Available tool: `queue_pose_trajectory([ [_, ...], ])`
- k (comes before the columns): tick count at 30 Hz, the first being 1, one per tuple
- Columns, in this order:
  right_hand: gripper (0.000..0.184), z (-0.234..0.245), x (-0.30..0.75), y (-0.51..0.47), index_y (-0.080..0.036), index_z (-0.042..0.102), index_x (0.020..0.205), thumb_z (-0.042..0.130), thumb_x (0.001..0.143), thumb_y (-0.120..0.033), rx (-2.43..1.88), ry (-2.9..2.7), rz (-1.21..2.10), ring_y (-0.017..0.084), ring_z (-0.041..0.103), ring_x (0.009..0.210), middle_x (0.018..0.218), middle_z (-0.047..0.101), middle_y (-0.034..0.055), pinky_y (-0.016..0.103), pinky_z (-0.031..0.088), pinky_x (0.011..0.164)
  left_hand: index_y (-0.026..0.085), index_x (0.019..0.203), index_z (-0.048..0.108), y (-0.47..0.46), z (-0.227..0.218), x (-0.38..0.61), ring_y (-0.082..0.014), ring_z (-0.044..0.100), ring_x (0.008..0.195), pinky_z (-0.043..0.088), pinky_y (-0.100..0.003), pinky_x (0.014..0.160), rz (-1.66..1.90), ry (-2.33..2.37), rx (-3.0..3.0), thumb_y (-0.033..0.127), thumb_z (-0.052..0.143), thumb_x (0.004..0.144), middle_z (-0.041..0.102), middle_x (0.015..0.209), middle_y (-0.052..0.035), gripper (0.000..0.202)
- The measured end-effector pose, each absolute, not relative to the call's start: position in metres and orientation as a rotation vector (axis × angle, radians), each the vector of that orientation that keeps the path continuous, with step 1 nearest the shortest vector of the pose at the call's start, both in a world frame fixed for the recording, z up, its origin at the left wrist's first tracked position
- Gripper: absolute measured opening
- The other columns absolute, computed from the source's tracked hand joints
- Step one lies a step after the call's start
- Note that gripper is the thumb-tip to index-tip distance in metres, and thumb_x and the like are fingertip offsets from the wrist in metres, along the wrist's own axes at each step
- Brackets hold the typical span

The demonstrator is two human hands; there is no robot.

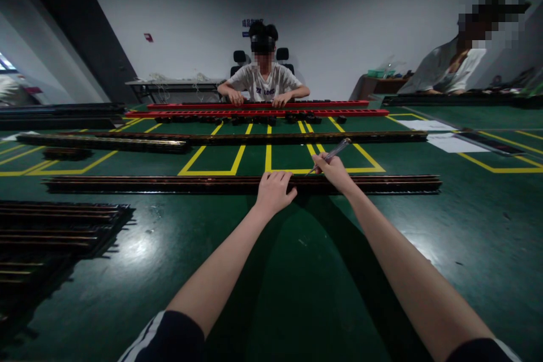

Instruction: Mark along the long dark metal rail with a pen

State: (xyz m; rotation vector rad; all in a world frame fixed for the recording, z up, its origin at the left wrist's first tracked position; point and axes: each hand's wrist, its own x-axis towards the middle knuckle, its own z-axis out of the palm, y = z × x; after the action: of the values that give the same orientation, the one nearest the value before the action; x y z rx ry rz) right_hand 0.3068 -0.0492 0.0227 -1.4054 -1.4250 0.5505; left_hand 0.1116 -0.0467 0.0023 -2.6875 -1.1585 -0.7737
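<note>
A long dark rail [169,184] lies across the green table in front of me. My left hand [274,191] rests on its middle, fingers curled over the near edge. Just to the right, my right hand [335,171] is closed on a thin clear-handled screwdriver [335,152], its tip pointing down at the rail and its handle slanting up to the right.
A second long dark rail [237,138] lies farther back. A stack of dark rails [51,226] sits at the left. Across the table a seated person has both hands on two red rails [331,108]. Another person sits far right. Papers [449,142] lie at right.
</note>
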Motion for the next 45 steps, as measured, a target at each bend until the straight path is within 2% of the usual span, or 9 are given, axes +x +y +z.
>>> queue_pose_trajectory([
  [20,0.040,0.0205,0.3064,-0.0477,-0.021,0.050,0.060,0.054,0.078,-0.056,-1.388,-1.406,0.524,0.013,0.052,0.055,0.054,0.054,-0.0014,0.028,0.042,0.064,0.013,0.111,0.059,-0.0479,0.0002,0.1162,-0.0232,0.059,0.103,0.042,-0.039,0.087,-0.748,-1.191,-2.610,0.033,0.043,0.089,0.067,0.110,-0.0101,0.035],
  [32,0.039,0.0244,0.2995,-0.0464,-0.021,0.051,0.059,0.056,0.077,-0.056,-1.394,-1.434,0.540,0.014,0.054,0.056,0.055,0.057,0.0000,0.030,0.043,0.067,0.014,0.108,0.059,-0.0504,0.0021,0.1180,-0.0239,0.059,0.102,0.039,-0.043,0.094,-0.786,-1.290,-2.595,0.028,0.042,0.088,0.067,0.108,-0.0107,0.030],
  [45,0.041,0.0232,0.3029,-0.0468,-0.021,0.051,0.060,0.054,0.078,-0.058,-1.416,-1.447,0.492,0.015,0.056,0.057,0.055,0.058,0.0000,0.030,0.043,0.067,0.014,0.114,0.060,-0.0521,0.0022,0.1169,-0.0229,0.058,0.108,0.039,-0.045,0.099,-0.771,-1.246,-2.580,0.015,0.035,0.088,0.066,0.114,-0.0107,0.036],
])
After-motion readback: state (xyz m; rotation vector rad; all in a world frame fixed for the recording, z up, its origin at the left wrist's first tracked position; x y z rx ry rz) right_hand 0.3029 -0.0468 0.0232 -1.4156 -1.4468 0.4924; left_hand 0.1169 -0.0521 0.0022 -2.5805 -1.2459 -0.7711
